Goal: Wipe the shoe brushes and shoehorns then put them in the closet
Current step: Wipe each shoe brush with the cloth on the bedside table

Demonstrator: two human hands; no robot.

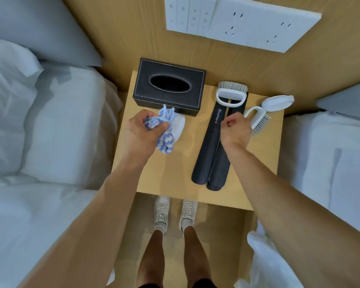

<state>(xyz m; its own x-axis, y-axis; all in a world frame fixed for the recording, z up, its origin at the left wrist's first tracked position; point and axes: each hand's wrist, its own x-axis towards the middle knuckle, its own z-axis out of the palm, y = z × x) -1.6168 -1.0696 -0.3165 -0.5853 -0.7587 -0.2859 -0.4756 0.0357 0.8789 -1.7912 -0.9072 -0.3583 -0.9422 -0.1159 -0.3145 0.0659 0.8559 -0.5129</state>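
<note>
Two dark shoehorns (206,154) lie side by side on the wooden nightstand (166,173), one marked "Shoehorn". A white-handled brush (231,94) rests on their far ends. Two more white brushes lie to the right, one (279,102) with its back up and one (261,122) on its side. My left hand (139,132) grips a blue-and-white cloth (164,134) bunched around a white rounded object (180,125), mostly hidden. Over the shoehorns my right hand (235,129) hovers with fingers curled and nothing visible in them. It partly covers the side-lying brush.
A black tissue box (168,88) stands at the nightstand's back left. White beds flank the stand, one on the left (50,132) and one on the right (330,163). A socket panel (237,21) is on the wooden wall behind. My feet stand in front.
</note>
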